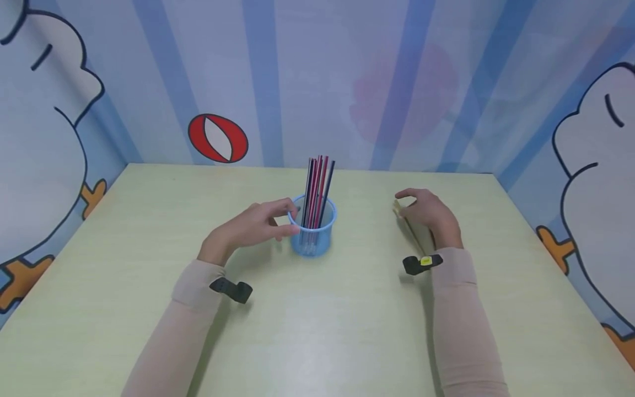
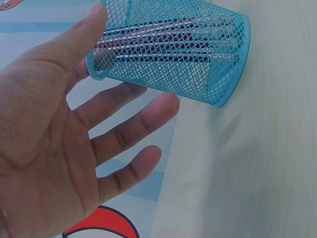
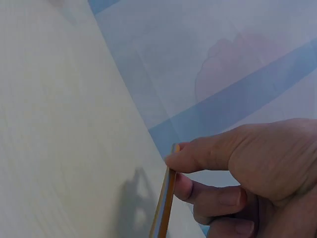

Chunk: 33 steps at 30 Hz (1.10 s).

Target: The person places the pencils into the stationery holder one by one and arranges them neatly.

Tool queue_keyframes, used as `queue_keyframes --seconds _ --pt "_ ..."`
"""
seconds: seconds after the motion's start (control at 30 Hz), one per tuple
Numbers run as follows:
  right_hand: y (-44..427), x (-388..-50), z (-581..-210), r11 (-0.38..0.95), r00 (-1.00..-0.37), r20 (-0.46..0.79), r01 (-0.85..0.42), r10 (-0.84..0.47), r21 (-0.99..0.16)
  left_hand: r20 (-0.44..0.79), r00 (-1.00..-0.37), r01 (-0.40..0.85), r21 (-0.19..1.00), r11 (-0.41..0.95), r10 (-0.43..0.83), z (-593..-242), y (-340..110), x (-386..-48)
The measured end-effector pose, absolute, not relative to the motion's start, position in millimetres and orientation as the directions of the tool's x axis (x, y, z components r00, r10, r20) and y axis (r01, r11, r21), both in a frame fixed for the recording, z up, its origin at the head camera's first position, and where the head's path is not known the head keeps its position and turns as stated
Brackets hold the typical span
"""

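A blue mesh pen holder [image 1: 311, 242] stands upright on the table, holding several thin dark and pink-red sticks [image 1: 317, 193] that rise above its rim. My left hand [image 1: 255, 223] pinches the holder's rim on its left side, index finger over the edge and thumb outside; the other fingers spread free in the left wrist view. Over the right part of the table, my right hand [image 1: 429, 212] pinches the end of a slim yellow-orange stick-like thing [image 3: 165, 203] between thumb and fingertip. It slants down below the hand, and whether it is one piece or more is unclear.
A pale wood-grain table [image 1: 317, 331] spans the scene. Behind it hangs a striped blue cloth [image 1: 317, 82] with cartoon prints, including a red-and-white ball [image 1: 238, 138]. Dark straps with small devices sit on both wrists.
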State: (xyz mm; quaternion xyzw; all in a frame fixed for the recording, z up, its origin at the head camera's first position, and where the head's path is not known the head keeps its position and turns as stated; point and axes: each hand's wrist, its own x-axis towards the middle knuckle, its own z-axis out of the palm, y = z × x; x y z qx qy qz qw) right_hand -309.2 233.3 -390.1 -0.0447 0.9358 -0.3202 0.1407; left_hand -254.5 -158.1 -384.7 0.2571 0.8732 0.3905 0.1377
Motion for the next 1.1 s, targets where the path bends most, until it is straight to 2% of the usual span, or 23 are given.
queue_keyframes --seconds 0.17,0.4,0.73,1.1 --pt "235.1 -303.7 -374.8 0.739 -0.952 -0.219 -0.012 -0.216 -0.674 -0.043 -0.829 0.339 0.755 0.561 0.558 -386.6 -157.2 -255.8" --pt "233.1 -293.2 -346.2 0.657 -0.971 -0.143 -0.018 -0.19 -0.754 -0.048 -0.834 0.338 0.743 0.578 0.549 -383.7 -157.1 -254.6" --pt "225.5 -285.5 -327.3 0.532 -0.999 0.02 -0.044 -0.049 -0.845 -0.056 -0.842 0.322 0.747 0.582 0.537 -382.2 -160.3 -253.4" --pt "223.1 -279.3 -319.3 0.432 -0.983 0.154 -0.098 0.096 -0.897 -0.07 -0.84 0.311 0.75 0.583 0.538 -382.0 -156.9 -253.9"
